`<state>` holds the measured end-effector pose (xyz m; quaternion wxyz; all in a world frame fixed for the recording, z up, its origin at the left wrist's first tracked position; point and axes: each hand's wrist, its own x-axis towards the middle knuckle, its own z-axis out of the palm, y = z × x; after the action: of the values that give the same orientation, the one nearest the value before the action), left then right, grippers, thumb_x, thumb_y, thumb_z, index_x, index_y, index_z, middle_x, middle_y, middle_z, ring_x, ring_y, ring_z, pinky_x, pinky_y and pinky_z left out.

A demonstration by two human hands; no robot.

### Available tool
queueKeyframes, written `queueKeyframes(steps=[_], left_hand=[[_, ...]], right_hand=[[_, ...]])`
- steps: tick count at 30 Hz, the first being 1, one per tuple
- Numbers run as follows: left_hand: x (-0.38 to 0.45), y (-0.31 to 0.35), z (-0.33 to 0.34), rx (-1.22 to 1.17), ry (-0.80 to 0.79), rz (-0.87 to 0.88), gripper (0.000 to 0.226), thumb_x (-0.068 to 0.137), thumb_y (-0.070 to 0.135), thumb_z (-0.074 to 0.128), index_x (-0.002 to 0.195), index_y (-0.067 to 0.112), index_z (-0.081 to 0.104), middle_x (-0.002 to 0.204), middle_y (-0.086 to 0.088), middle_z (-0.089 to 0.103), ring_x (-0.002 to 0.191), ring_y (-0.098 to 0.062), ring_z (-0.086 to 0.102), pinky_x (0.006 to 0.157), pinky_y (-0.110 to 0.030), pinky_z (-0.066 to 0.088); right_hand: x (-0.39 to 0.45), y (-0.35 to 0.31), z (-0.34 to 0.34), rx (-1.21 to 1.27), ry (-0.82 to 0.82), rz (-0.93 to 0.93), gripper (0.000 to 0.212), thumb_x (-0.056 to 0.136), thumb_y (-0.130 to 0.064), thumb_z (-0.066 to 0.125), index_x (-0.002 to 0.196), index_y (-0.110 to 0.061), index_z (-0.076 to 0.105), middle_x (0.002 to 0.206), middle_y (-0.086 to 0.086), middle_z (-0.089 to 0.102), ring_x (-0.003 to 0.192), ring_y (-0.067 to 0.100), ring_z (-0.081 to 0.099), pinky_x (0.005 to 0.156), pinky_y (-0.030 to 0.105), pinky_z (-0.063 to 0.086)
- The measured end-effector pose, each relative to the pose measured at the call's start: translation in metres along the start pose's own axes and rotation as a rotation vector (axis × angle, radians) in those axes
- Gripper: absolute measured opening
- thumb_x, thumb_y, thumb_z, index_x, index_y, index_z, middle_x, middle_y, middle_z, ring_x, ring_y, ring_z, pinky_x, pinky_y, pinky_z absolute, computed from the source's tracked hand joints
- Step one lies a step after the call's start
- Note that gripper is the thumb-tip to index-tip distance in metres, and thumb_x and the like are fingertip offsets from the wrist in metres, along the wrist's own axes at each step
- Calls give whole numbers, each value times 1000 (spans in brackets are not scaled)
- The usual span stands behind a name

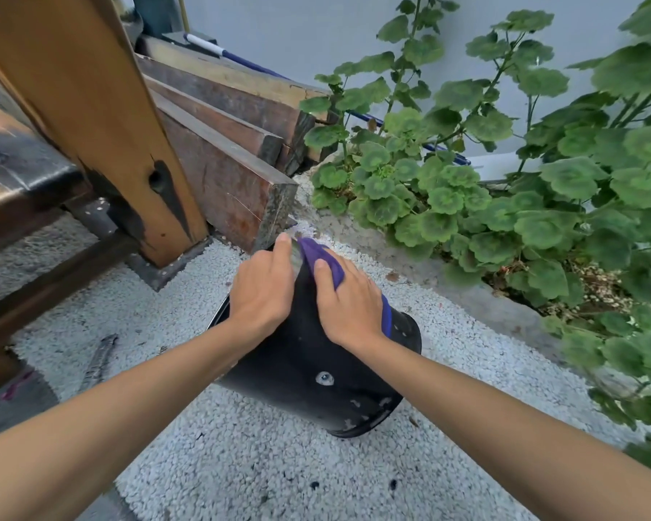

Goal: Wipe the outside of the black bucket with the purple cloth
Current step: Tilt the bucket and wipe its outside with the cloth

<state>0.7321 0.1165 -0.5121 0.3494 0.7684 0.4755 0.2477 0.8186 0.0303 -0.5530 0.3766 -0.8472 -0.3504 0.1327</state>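
Black plastic forms the bucket (pixel 316 355), which lies tipped on its side on white gravel (pixel 241 464) at the centre of the head view, base toward the far side and rim toward the near side.

Head view: the right hand (pixel 348 306) presses the purple cloth (pixel 326 259) flat against the upper wall of the bucket, near the base; its fingers lie fairly straight over the cloth. The left hand (pixel 262 291) braces the bucket's left side, fingers extended along the wall and not curled round anything visible. The wiping step appears to be in progress. Pale scuffs near the rim suggest the near wall is not yet done. The next move likely calls for drawing the cloth toward the rim, then rolling the bucket to expose unwiped wall.

Surroundings: wooden planks (pixel 218 144) and a timber post (pixel 102 118) at far left; a leafy plant (pixel 504 189) in a concrete-edged bed at right.
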Motion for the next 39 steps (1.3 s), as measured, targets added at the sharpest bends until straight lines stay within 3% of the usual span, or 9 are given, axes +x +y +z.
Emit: queueKeyframes(steps=[3, 10, 18, 22, 24, 29, 32, 36, 39], left_hand=[[-11, -4, -7, -11, -3, 42, 75, 98, 57, 31, 36, 16, 36, 32, 4, 38, 44, -17, 37, 49, -35, 22], [-24, -11, -15, -39, -76, 92, 72, 92, 63, 36, 35, 20, 29, 32, 3, 18, 33, -14, 21, 50, -31, 16], [-38, -10, -15, -47, -79, 174, 70, 93, 63, 35, 37, 22, 29, 34, 2, 18, 36, -14, 20, 49, -29, 16], [-45, -16, -19, -46, -94, 243, 70, 96, 62, 35, 37, 23, 32, 34, 2, 20, 35, -15, 20, 47, -28, 15], [-44, -21, -24, -37, -84, 247, 71, 96, 63, 35, 37, 23, 32, 34, 2, 20, 36, -15, 20, 47, -28, 15], [-39, -32, -37, -76, -95, 91, 74, 94, 65, 40, 35, 21, 28, 35, 5, 21, 38, -13, 23, 50, -32, 18], [-29, -32, -43, -103, -182, 0, 58, 88, 72, 40, 51, 28, 33, 48, 12, 35, 51, -12, 33, 56, -37, 27], [-22, -21, -51, -170, -421, -88, 60, 80, 83, 30, 77, 26, 47, 68, 5, 48, 68, -18, 43, 65, -37, 32], [-12, -14, -40, -201, -369, -251, 46, 98, 61, 37, 100, 22, 61, 97, 4, 55, 89, -16, 50, 77, -34, 34]], right_hand=[[-6, 19, -2, 0, -15, 32, 70, 94, -61, 18, 138, -26, 59, 142, 0, 61, 134, 26, 50, 115, 45, 32], [-10, 56, -20, -50, -76, 264, 56, 98, -56, 23, 83, -13, 56, 94, 7, 58, 94, 33, 56, 83, 41, 40], [-13, 92, -47, 17, -89, 461, 49, 101, -44, 33, 106, -5, 62, 113, 15, 62, 102, 34, 57, 89, 43, 42], [-9, 90, -68, 483, 7, 680, 45, 101, -38, 33, 89, -7, 64, 97, 24, 69, 100, 39, 63, 95, 44, 48], [-1, 80, -80, 683, 52, 698, 43, 97, -38, 35, 100, -6, 63, 98, 28, 69, 98, 42, 63, 98, 44, 51], [13, 19, -89, 955, -2, 478, 48, 94, -36, 36, 79, -12, 74, 65, 6, 56, 59, 21, 52, 53, 26, 44], [7, -22, -65, 820, -85, 353, 48, 96, -36, 34, 70, -13, 67, 62, 5, 52, 61, 23, 45, 55, 29, 41], [-9, -44, -22, 330, -153, 281, 44, 91, -51, 35, 90, -12, 57, 98, 15, 62, 91, 29, 54, 82, 42, 38], [-16, -49, -12, 259, -196, 287, 47, 92, -54, 31, 93, -13, 54, 106, 14, 60, 99, 32, 54, 86, 44, 38]])
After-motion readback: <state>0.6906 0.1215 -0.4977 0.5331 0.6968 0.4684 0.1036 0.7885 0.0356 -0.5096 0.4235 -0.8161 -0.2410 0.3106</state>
